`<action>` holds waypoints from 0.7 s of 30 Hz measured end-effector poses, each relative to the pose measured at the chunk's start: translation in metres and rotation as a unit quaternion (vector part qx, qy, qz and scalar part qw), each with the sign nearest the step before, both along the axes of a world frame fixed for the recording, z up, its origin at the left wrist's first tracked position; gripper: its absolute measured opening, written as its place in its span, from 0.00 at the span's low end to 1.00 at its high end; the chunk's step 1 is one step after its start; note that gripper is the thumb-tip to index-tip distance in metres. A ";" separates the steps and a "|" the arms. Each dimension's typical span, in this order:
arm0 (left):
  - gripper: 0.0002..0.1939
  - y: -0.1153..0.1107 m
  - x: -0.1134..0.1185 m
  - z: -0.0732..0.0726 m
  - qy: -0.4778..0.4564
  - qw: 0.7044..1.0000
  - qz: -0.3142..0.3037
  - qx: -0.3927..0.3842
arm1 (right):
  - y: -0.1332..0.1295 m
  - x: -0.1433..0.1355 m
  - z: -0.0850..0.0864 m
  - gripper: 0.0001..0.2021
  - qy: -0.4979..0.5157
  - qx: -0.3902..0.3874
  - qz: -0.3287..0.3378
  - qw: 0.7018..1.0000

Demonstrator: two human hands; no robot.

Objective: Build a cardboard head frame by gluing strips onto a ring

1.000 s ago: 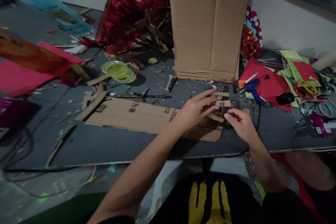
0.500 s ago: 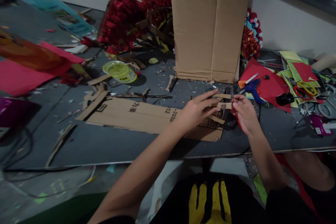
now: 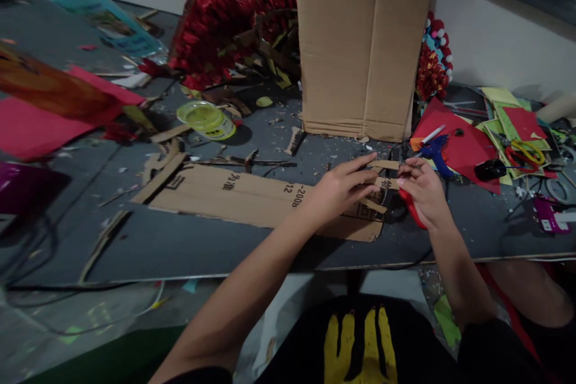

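Observation:
My left hand [image 3: 338, 187] reaches over the right end of a long printed cardboard panel [image 3: 243, 197], fingers spread but holding narrow cardboard strips [image 3: 385, 164] that jut out past the fingertips. Its thumb is hidden. Just to the right, my right hand [image 3: 422, 189] pinches the tip of the middle strip, which bears a printed character, between thumb and fingers. Beneath the right palm lies a red object [image 3: 411, 209], mostly covered, its kind unclear. The panel rests flat on the dark table [image 3: 180, 252].
A tall cardboard box [image 3: 360, 48] stands behind my hands. A yellow-green tub [image 3: 207, 120] sits to the left. At right are a blue glue gun [image 3: 435, 153], red paper [image 3: 470, 162], yellow-handled scissors [image 3: 526, 153] and a purple box [image 3: 545, 215]. Red frilled decorations [image 3: 211, 36] lean at the back.
My right hand has shifted slightly, its fingers opening a little at the strip's end, and more of the red object shows below it. The left hand stays nearly still.

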State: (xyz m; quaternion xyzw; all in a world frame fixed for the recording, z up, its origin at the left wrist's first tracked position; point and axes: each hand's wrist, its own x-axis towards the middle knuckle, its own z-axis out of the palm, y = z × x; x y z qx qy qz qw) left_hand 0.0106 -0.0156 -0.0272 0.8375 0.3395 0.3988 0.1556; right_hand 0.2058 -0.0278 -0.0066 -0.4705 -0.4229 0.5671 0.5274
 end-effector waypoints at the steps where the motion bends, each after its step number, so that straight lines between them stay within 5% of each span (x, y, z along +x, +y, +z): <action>1: 0.11 0.000 0.000 0.001 0.000 1.000 0.000 0.000 | 0.000 0.000 -0.001 0.19 -0.006 0.008 0.000 1.000; 21: 0.18 -0.001 0.002 -0.001 -0.068 0.997 0.048 0.000 | 0.000 -0.001 -0.009 0.15 -0.089 0.117 -0.001 0.989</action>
